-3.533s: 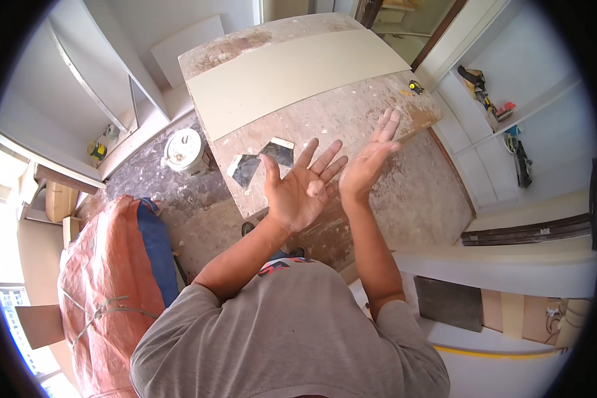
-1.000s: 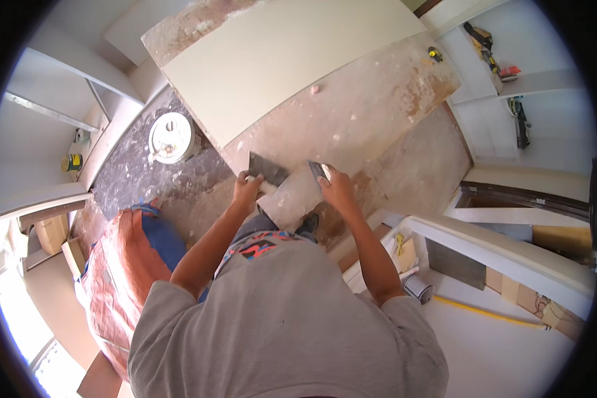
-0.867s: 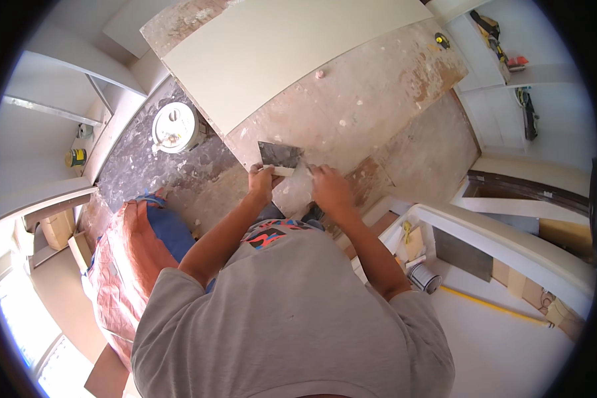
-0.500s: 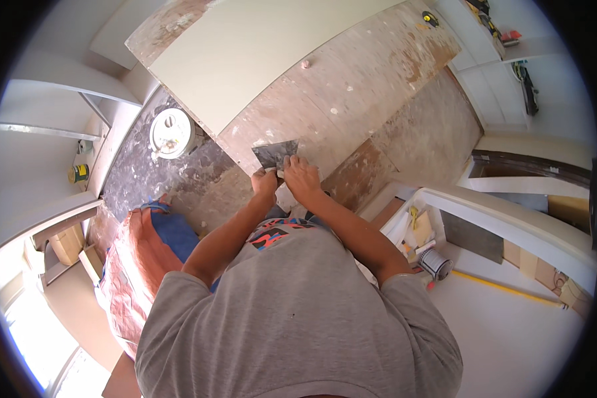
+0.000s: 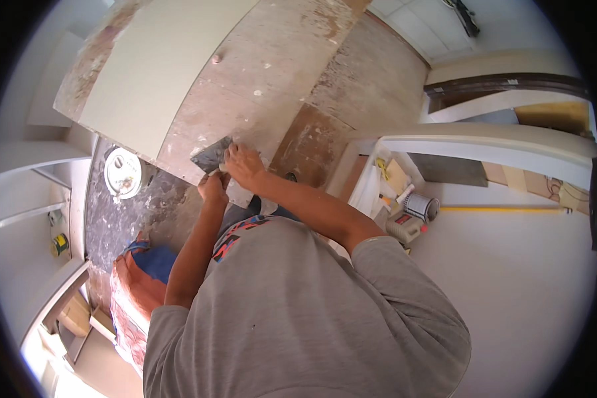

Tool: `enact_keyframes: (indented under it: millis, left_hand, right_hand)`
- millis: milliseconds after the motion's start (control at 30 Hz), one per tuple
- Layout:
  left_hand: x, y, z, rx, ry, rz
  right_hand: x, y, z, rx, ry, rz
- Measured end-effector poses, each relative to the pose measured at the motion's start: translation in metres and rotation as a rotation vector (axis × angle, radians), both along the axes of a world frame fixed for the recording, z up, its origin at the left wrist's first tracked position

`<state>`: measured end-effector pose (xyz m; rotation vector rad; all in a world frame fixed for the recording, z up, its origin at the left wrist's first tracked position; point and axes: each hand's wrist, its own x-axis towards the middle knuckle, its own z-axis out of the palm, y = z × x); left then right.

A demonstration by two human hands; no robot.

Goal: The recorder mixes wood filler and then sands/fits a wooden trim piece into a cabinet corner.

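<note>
My left hand (image 5: 212, 187) is closed round the pale handle of a wide putty knife with a dark, smeared metal blade (image 5: 207, 155). My right hand (image 5: 245, 166) rests at that blade's base, its fingers curled; whatever it grips is hidden beneath them. Both hands are together over the near edge of a stained work board (image 5: 235, 86), which carries a long cream panel (image 5: 149, 73) and a small pinkish lump (image 5: 217, 59).
A white bucket (image 5: 122, 172) stands on the spattered floor at left, near a pink-and-blue tarp (image 5: 129, 285). At right, a low white ledge (image 5: 477, 139) borders an area with a metal can (image 5: 421, 207), a jug (image 5: 406, 227) and a yellow bar (image 5: 497, 209). Shelving lines both sides.
The empty open hands from earlier took up two scrapers from the board, then came together at the wide blade. The view has since swung rightward, with both hands lying further left in it.
</note>
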<state>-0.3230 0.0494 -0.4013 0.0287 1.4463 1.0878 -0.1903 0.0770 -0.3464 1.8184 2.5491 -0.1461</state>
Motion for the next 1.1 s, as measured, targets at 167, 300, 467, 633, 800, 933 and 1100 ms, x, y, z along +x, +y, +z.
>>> enact_keyframes:
  millis: [167,300,467,633,800,933,1100]
  left_hand:
    - [0.003,-0.002,-0.002,0.013,0.012,-0.058]
    - [0.008,-0.004,-0.001,0.063,-0.023,-0.052]
    - [0.015,-0.002,0.008,0.020,-0.012,-0.019]
    - [0.001,-0.008,0.007,0.030,-0.023,-0.034]
    - [-0.004,-0.009,-0.008,0.064,-0.011,-0.088]
    - [0.000,-0.003,-0.003,0.064,-0.022,-0.108]
    - [-0.008,-0.010,-0.001,0.059,-0.016,-0.036]
  right_hand:
    - [0.001,-0.017,-0.001,0.006,-0.015,0.036]
    - [-0.011,0.009,-0.005,0.003,-0.003,-0.008]
    - [-0.003,0.021,-0.009,0.024,0.019,-0.039]
    - [0.006,-0.022,0.008,-0.026,0.027,0.121]
    - [-0.001,-0.010,0.008,-0.034,-0.039,0.180]
    - [-0.013,0.023,-0.011,0.032,-0.020,0.099]
    - [-0.024,0.015,-0.001,-0.041,-0.027,0.130]
